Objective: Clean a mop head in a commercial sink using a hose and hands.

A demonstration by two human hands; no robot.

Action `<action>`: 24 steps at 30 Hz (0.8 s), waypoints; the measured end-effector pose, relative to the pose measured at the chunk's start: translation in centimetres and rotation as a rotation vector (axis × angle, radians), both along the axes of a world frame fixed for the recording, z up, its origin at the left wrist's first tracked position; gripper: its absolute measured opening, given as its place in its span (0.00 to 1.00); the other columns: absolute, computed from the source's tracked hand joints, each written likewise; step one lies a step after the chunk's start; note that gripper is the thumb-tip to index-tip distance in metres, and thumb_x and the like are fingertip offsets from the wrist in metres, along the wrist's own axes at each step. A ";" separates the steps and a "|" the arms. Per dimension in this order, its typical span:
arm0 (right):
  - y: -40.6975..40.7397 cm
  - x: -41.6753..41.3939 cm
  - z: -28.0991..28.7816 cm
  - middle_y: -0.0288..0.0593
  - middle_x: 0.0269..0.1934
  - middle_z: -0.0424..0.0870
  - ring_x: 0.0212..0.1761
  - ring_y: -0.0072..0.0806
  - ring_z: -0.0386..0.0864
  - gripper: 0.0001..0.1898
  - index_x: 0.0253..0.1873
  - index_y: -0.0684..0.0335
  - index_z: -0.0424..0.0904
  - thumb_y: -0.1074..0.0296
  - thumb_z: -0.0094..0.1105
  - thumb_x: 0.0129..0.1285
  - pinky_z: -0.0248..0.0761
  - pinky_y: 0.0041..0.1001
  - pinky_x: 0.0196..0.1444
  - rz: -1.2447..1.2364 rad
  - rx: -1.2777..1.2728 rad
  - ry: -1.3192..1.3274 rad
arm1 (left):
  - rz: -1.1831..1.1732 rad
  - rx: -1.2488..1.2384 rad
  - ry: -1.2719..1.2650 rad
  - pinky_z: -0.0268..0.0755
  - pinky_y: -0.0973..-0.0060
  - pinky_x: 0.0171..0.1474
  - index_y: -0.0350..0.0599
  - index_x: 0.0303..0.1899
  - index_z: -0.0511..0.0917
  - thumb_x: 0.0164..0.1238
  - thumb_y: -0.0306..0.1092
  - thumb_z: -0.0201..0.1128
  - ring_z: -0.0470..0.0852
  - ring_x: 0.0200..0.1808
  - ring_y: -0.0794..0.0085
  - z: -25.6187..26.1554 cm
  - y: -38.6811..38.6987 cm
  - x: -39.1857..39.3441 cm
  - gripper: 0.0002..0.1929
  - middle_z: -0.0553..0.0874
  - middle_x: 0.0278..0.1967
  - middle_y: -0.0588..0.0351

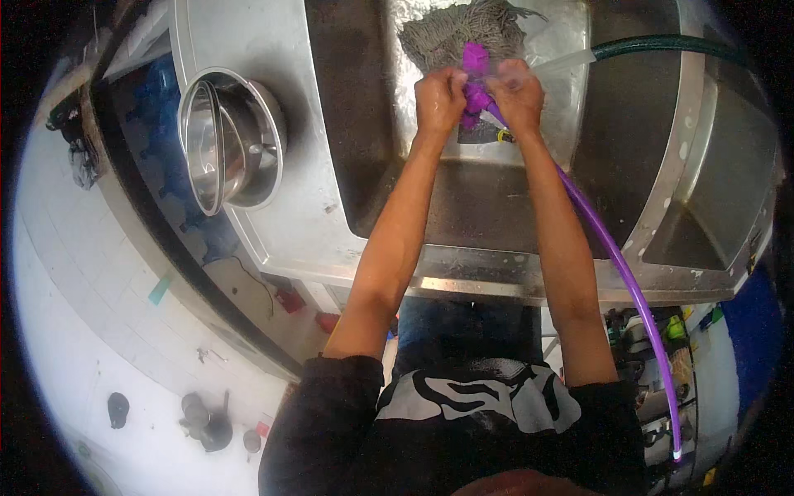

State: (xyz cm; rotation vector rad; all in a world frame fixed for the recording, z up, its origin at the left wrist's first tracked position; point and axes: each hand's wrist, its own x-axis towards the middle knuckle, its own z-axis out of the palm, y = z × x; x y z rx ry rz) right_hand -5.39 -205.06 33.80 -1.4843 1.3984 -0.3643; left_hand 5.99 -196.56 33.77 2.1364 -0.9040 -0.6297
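Observation:
A string mop head [462,37] of wet grey yarn lies in the basin of a stainless steel sink [459,204]. Its purple plastic clamp [476,59] is between my hands. The fingers of my left hand [439,102] pinch the clamp's left side. My right hand [518,96] grips its right side, though blur hides the exact finger contact. From the clamp a purple mop handle [602,229] runs under my right forearm and over the sink's front edge. Behind my right hand is the pale end of a dark green hose [664,43].
Nested metal bowls [229,142], with a clear lid or bowl tilted in them, stand on the left drainboard [298,229]. A second basin [695,204] is at the right. The mop handle's free end [676,456] hangs beside shelves of goods [657,384].

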 end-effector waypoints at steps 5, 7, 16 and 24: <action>-0.3 -0.3 -0.4 0.38 0.30 0.84 0.29 0.27 0.82 0.10 0.34 0.61 0.79 0.65 0.65 0.47 0.72 0.26 0.37 0.084 -0.126 0.098 | 0.027 -0.001 0.056 0.73 0.67 0.35 0.37 0.32 0.79 0.60 0.33 0.60 0.83 0.30 0.56 -0.4 0.0 -0.5 0.08 0.83 0.27 0.45; -0.2 -1.0 -1.2 0.41 0.33 0.86 0.32 0.30 0.83 0.08 0.34 0.60 0.83 0.65 0.65 0.47 0.73 0.27 0.39 0.070 -0.025 -0.024 | -0.001 -0.002 0.018 0.72 0.65 0.35 0.38 0.33 0.78 0.61 0.33 0.59 0.83 0.29 0.54 -0.7 0.1 -0.7 0.08 0.83 0.27 0.44; -0.1 -1.5 -2.2 0.45 0.34 0.86 0.37 0.36 0.84 0.10 0.37 0.58 0.86 0.64 0.63 0.49 0.75 0.32 0.43 0.129 -0.047 0.053 | -0.086 0.053 0.082 0.70 0.65 0.32 0.39 0.33 0.76 0.64 0.37 0.56 0.80 0.26 0.52 -0.2 -0.8 -1.4 0.10 0.81 0.25 0.44; 1.0 0.9 -1.5 0.43 0.30 0.85 0.30 0.25 0.82 0.08 0.37 0.63 0.82 0.68 0.62 0.53 0.74 0.24 0.37 0.291 0.006 -0.128 | -0.043 0.096 0.170 0.69 0.72 0.30 0.40 0.33 0.77 0.63 0.33 0.58 0.78 0.23 0.68 0.8 1.3 2.1 0.07 0.80 0.23 0.48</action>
